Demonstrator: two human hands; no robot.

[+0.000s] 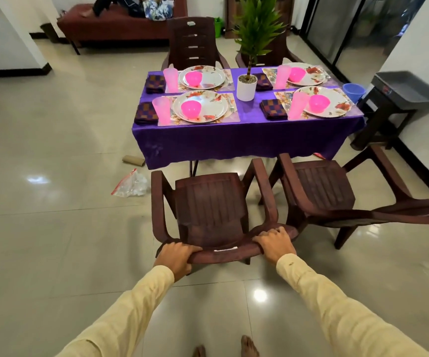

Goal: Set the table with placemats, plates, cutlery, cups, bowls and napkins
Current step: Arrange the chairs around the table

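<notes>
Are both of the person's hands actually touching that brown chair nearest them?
Touching. The head view shows the left hand and right hand both curled over the top edge of the brown chair's backrest, with no gap visible.

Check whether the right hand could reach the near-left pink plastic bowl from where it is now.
Probably not. The right hand grips the back of the brown plastic chair, which stands between the person and the purple-clothed table; the pink plastic bowl sits well beyond.

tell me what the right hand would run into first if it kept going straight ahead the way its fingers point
The right hand grips the top of the chair back, fingers pointing toward the table. Going on, it would probably pass over the chair's seat and first meet the purple tablecloth hanging at the table's near edge, though depth is hard to judge.
</notes>
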